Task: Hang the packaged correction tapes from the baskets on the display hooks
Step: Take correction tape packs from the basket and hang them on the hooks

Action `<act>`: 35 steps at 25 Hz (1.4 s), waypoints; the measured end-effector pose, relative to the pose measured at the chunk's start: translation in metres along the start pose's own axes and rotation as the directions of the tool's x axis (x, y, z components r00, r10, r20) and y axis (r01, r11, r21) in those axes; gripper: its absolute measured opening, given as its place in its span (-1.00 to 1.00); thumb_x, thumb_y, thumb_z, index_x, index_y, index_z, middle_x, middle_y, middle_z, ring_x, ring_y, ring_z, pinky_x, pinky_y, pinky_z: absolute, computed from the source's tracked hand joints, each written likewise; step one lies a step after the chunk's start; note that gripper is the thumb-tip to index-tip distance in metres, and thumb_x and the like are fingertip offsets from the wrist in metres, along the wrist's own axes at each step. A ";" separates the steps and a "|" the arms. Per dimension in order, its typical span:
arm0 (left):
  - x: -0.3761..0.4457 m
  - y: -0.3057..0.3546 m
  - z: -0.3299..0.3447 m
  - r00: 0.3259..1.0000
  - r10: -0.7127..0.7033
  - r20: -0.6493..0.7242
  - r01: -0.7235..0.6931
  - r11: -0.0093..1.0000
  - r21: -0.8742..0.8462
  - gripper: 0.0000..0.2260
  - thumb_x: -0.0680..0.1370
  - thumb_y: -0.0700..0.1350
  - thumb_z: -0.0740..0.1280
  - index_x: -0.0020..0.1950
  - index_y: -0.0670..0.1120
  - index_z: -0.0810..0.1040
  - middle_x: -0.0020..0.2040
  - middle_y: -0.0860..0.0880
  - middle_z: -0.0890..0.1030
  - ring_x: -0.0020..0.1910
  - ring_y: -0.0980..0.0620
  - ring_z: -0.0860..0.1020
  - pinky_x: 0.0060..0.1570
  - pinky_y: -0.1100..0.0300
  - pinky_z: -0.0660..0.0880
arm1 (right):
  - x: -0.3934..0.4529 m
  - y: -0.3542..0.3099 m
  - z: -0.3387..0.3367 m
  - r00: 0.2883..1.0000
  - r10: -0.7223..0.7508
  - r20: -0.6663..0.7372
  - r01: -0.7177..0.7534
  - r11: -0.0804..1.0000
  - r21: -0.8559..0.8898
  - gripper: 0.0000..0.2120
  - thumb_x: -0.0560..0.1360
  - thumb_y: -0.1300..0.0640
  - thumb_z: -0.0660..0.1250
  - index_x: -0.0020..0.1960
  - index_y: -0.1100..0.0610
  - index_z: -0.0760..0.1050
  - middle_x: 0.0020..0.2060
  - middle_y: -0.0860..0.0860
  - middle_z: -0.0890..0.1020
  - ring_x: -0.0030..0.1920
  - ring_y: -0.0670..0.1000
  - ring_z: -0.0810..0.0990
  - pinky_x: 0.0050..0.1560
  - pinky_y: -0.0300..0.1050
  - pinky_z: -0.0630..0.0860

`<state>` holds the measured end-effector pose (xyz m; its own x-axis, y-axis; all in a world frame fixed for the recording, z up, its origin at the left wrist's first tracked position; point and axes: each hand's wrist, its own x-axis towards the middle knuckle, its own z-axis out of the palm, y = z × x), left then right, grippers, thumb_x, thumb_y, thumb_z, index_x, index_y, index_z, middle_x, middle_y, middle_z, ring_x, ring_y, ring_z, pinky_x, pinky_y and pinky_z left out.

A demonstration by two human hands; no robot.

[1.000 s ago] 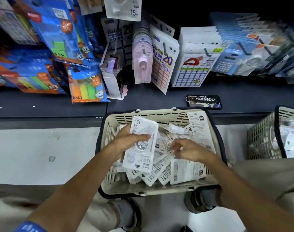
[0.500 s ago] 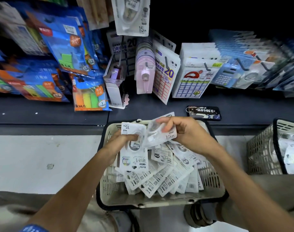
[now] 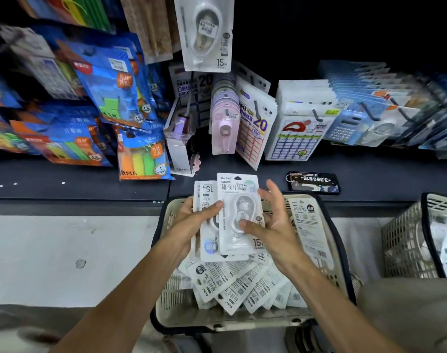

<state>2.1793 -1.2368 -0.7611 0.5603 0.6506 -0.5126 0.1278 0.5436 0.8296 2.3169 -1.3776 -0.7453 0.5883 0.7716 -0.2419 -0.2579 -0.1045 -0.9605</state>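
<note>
While I watch from the head camera, my basket (image 3: 329,253) sits nearest, below the shelf's front edge, with loose packs (image 3: 239,285) fanned face down across its floor. Above them my left hand (image 3: 192,222) grips a small stack (image 3: 209,235) of correction tapes, thumb curled over the front, fingers behind. The top pack (image 3: 239,212) faces me, upright, its upper edge reaching over the basket's far rim. My right hand (image 3: 271,225) rests its thumb on that pack's blister while the fingers fan out loose behind its right edge. A second basket (image 3: 406,240) stands at the right, holding more packs. Farther back, a phone (image 3: 314,183) lies on the shelf near its front edge. One pack (image 3: 204,34) already hangs on a hook above rows of stickers (image 3: 253,126).
</note>
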 end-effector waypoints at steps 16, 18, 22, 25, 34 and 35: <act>-0.001 0.022 0.000 0.992 -0.126 -0.004 0.124 0.976 -0.178 -0.62 0.47 0.05 0.48 0.21 -0.11 0.70 0.11 -0.17 0.74 0.11 -0.22 0.70 0.00 -0.08 0.65 | 0.006 -0.010 -0.015 0.922 0.363 0.137 -0.388 0.871 0.300 -0.42 0.33 0.23 0.56 0.33 0.11 0.52 0.19 0.16 0.68 0.17 0.20 0.67 0.17 0.21 0.60; 0.002 0.022 -0.002 0.996 -0.082 -0.029 0.078 0.989 -0.127 -0.64 0.44 -0.05 0.53 0.20 -0.13 0.69 0.09 -0.17 0.74 0.07 -0.20 0.72 0.02 -0.07 0.65 | 0.005 -0.011 -0.020 0.922 0.357 0.147 -0.385 0.885 0.262 -0.41 0.32 0.24 0.56 0.32 0.08 0.52 0.17 0.16 0.69 0.17 0.20 0.67 0.16 0.20 0.60; 0.005 0.022 -0.011 0.999 -0.042 0.009 0.040 0.984 0.175 -0.64 0.33 -0.18 0.61 0.11 -0.14 0.70 0.02 -0.14 0.76 -0.04 -0.13 0.74 0.08 -0.08 0.64 | 0.004 -0.005 -0.018 0.928 0.359 0.103 -0.373 0.874 0.313 -0.50 0.32 0.22 0.56 0.24 0.08 0.57 0.13 0.16 0.70 0.11 0.18 0.70 0.04 0.13 0.63; 0.002 0.031 -0.015 0.974 -0.155 0.168 0.072 0.906 0.416 -0.48 0.11 -0.04 0.62 0.05 -0.09 0.71 -0.02 -0.13 0.76 -0.04 -0.13 0.74 0.08 -0.06 0.65 | 0.009 -0.022 -0.030 0.936 0.322 0.143 -0.347 0.913 0.216 -0.60 0.32 0.22 0.56 0.15 0.09 0.63 0.07 0.16 0.73 -0.02 0.12 0.74 -0.15 -0.02 0.67; -0.003 0.041 -0.018 0.885 -0.326 0.333 0.111 0.842 0.528 -0.72 0.35 -0.06 0.60 0.04 -0.04 0.76 0.09 -0.13 0.75 0.07 -0.09 0.73 0.09 0.07 0.63 | 0.028 -0.041 -0.058 0.850 0.421 0.316 -0.406 0.907 -0.114 -0.69 0.37 0.23 0.56 0.10 0.29 0.68 0.03 0.28 0.71 -0.06 0.18 0.74 -0.08 0.00 0.68; -0.004 0.041 -0.018 0.886 -0.325 0.332 0.134 0.863 0.488 -0.70 0.34 -0.05 0.62 0.05 -0.05 0.76 0.10 -0.16 0.74 0.07 -0.15 0.72 0.06 0.05 0.65 | 0.028 -0.041 -0.060 0.861 0.421 0.285 -0.413 0.906 -0.091 -0.70 0.37 0.22 0.55 0.08 0.29 0.69 0.03 0.29 0.70 -0.05 0.20 0.74 -0.06 0.03 0.68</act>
<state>2.1679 -1.2079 -0.7292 0.7262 0.2236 -0.6502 0.5844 0.2974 0.7550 2.3901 -1.3892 -0.7210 0.1796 0.7995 -0.5732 -0.4069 -0.4702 -0.7832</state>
